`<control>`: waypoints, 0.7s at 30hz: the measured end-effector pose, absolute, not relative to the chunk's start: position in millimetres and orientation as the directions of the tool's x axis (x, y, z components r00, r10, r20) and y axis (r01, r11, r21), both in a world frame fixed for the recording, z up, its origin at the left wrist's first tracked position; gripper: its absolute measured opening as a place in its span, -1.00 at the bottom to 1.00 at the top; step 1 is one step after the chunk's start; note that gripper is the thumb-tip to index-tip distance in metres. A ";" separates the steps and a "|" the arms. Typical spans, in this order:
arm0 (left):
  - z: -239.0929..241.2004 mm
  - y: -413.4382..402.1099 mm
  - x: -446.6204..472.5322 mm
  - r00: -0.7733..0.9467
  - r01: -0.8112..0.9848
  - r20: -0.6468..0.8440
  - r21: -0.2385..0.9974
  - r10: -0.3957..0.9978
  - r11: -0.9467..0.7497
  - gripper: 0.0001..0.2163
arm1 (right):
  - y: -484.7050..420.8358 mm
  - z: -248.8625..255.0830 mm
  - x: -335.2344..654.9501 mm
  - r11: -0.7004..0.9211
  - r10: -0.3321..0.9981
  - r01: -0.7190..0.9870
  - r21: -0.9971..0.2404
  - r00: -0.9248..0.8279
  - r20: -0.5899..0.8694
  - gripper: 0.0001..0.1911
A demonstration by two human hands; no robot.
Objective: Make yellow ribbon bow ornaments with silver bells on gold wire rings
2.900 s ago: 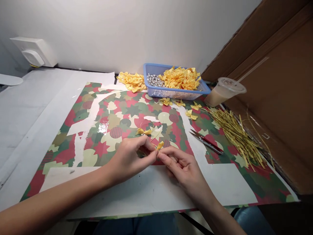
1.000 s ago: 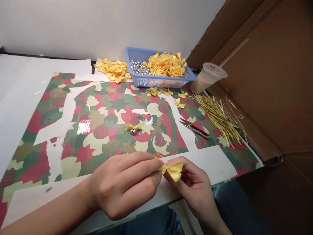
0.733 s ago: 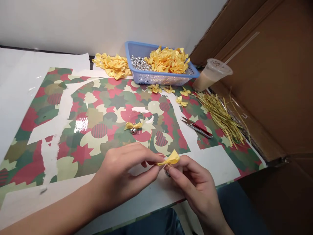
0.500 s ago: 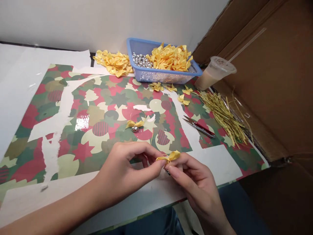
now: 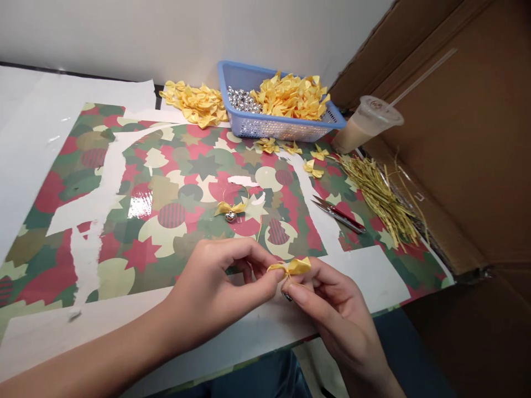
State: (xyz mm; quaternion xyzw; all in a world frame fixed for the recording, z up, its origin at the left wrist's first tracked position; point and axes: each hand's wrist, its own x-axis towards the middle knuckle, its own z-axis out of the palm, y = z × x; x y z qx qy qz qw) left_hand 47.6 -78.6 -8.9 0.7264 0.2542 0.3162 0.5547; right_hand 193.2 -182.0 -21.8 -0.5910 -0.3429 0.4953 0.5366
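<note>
Yellow bow (image 5: pixel 299 266) at five o'clock in our view: our left hand (image 5: pixel 226 276) pinches one end, right hand (image 5: pixel 338 312) grips shiny bell (image 5: pixel 287 297). Likely light, soft, creasable; we favour holding knot.

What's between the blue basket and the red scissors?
In the head view, a few loose yellow bows and some patterned paper lie between the blue basket and the red-handled scissors.

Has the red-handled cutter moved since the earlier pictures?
No. Against the patterned sheet, the red-handled cutter keeps its place, tips still on the same torn white strip; the camera view shifted.
</note>
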 end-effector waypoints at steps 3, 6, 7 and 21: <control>-9.5 -79.7 47.4 0.655 -0.009 0.231 0.954 0.719 -0.298 -0.92 | -182.6 -21.9 193.4 -0.192 0.941 -0.117 -0.974 0.260 -0.216 -0.74; -9.9 -80.1 46.6 0.643 0.000 0.266 0.938 0.718 -0.347 -0.91 | -182.5 -22.0 193.1 -0.188 0.941 -0.114 -0.976 0.262 -0.212 -0.73; -10.0 -79.9 46.1 0.640 0.003 0.285 0.928 0.714 -0.373 -0.91 | -182.4 -22.0 192.9 -0.186 0.940 -0.112 -0.976 0.268 -0.210 -0.73; -12.4 -77.0 41.5 0.613 0.020 0.619 0.609 0.491 -0.793 -0.88 | -183.3 -15.1 182.8 -0.203 0.900 -0.091 -0.975 0.376 -0.223 -0.71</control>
